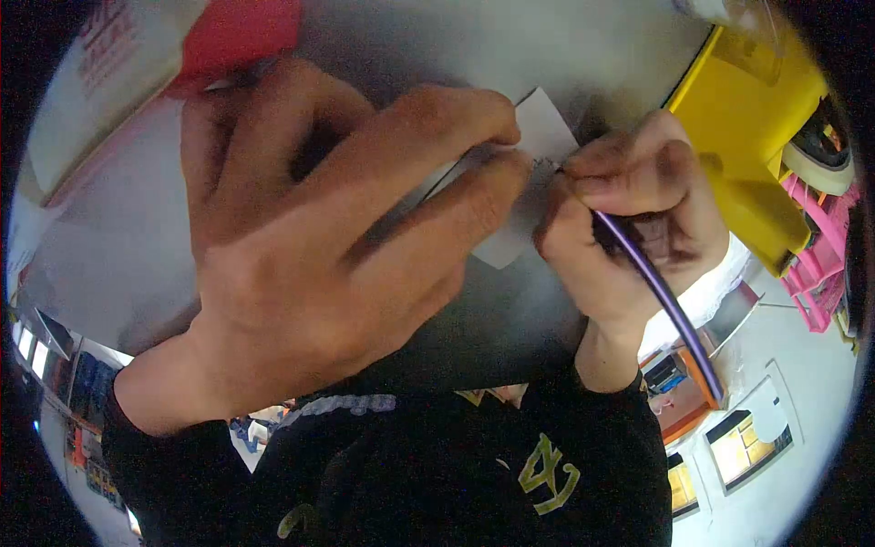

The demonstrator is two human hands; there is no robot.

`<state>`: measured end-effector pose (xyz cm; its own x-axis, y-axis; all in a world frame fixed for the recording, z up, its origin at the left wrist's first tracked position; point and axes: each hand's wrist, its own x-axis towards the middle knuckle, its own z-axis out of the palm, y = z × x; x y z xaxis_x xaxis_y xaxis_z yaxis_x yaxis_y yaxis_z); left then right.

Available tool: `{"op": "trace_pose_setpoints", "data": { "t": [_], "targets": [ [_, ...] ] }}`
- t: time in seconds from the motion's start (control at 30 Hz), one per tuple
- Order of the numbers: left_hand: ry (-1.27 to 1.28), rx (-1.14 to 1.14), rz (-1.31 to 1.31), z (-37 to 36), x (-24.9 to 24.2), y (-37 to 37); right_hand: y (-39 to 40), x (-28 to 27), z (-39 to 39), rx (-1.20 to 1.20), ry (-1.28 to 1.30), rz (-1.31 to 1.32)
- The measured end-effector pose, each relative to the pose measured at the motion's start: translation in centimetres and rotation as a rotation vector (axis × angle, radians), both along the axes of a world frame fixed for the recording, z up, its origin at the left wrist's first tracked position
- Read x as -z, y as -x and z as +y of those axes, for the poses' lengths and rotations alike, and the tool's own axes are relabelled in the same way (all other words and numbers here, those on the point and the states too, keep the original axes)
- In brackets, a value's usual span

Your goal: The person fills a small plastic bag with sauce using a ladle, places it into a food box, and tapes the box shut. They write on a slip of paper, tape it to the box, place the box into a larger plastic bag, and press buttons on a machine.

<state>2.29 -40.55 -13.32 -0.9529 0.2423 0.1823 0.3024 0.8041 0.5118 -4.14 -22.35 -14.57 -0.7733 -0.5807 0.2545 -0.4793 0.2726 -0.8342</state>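
My left hand grips a small white piece of paper between its fingers, over a grey surface. The paper's lower corner shows below the fingertips, and the fingers cover its middle. Close against it on the right, my right hand is closed around a slim, shiny purple pen. The pen's tip end is at the paper, where small dark marks show, while its long back end slants down to the right. My right fingers partly hide the tip.
A yellow plastic bin stands at the upper right, with a pink plastic rack beyond it. At the upper left lie a red item and a white printed bag. The grey tabletop extends behind my hands.
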Motion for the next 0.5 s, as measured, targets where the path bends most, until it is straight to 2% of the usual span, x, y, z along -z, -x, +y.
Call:
{"op": "trace_pose_setpoints", "data": {
  "t": [0.1, 0.3, 0.47, 0.5],
  "targets": [
    [-0.018, -0.001, 0.002, -0.1, 0.2, -0.1, 0.1, 0.0, 0.0, -0.039, -0.003, -0.055],
    [-0.013, -0.024, -0.029, -0.1, 0.3, -0.7, -0.7, 0.3, -0.2, 0.065, -0.007, 0.014],
    [-0.056, -0.062, -0.039, 0.1, 0.4, -1.0, 0.5, -0.1, 0.9, -0.032, 0.091, -0.068],
    [-0.065, -0.071, -0.06, 0.1, 0.4, -1.1, 0.1, -0.5, 0.8, -0.03, 0.047, -0.067]
  ]
}}
